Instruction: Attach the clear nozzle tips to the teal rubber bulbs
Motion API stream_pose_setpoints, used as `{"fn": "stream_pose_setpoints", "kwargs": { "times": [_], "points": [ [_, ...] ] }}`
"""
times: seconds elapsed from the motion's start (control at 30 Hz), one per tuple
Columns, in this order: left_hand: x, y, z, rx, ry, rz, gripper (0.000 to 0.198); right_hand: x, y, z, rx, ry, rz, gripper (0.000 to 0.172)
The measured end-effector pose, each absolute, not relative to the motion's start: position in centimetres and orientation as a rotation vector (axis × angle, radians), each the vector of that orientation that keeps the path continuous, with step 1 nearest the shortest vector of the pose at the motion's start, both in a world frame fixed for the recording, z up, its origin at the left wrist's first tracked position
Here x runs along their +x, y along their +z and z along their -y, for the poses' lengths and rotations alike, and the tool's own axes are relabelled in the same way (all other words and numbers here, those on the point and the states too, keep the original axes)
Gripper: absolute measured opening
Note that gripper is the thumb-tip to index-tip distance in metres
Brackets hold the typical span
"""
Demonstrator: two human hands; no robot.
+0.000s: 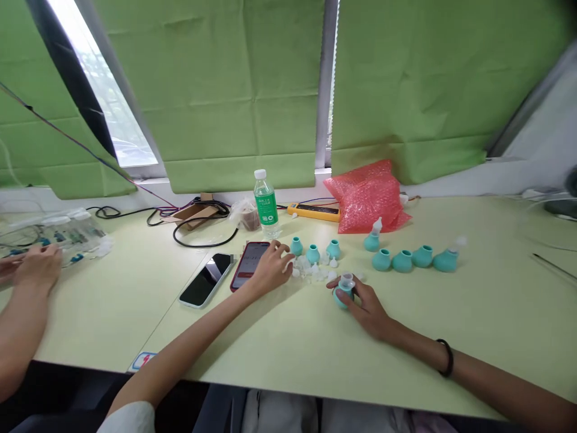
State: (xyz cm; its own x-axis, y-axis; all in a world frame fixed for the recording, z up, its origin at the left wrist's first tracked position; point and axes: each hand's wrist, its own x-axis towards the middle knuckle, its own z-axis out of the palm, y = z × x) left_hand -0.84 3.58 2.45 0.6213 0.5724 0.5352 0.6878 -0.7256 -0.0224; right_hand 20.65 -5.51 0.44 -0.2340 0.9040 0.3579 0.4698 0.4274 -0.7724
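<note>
My right hand [367,307] grips a small teal squeeze bulb [341,299], fingers and thumb around it. A clear plastic collar [347,279] sits in the bulb's upright neck. My left hand [274,266] is at the left edge of a pile of small clear and white plastic pieces [311,269], its fingers bent and somewhat apart; I see nothing held in them. Behind the pile stand three teal bulbs with bare necks, one of them the middle bulb [312,254]. To the right are several more bulbs [402,261], two topped by clear nozzles [377,225].
Left of my left hand lie a red-edged phone [247,269] and a dark-screened phone [208,279]. Behind are a water bottle [265,207], a yellow device [315,212], a red bubble-wrap bag [367,198] and black cable [198,243]. Another person's hands [38,264] handle plastic bags at far left.
</note>
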Motion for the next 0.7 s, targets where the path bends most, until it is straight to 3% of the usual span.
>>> {"fn": "stream_pose_setpoints", "kwargs": {
  "times": [0.27, 0.4, 0.53, 0.7],
  "points": [
    [-0.6, 2.4, -4.6, -2.791, -0.337, 1.139, 0.023, 17.5, 0.5, 4.6, -1.188, 0.649, 1.766, 0.022],
    [-0.3, 1.6, -4.4, -2.768, -0.337, 1.184, 0.034, 17.7, 0.2, 4.2, -1.183, 0.697, 1.801, 0.021],
    [-0.5, 2.0, -3.2, -2.769, -0.754, 1.253, 0.040, 17.6, 0.1, 4.1, -1.177, 0.729, 1.861, 0.020],
    [-0.4, 2.9, -0.6, -3.040, -1.872, 1.515, 0.023, 16.7, 0.3, 4.2, -1.161, 0.740, 1.917, 0.020]
  ]
}}
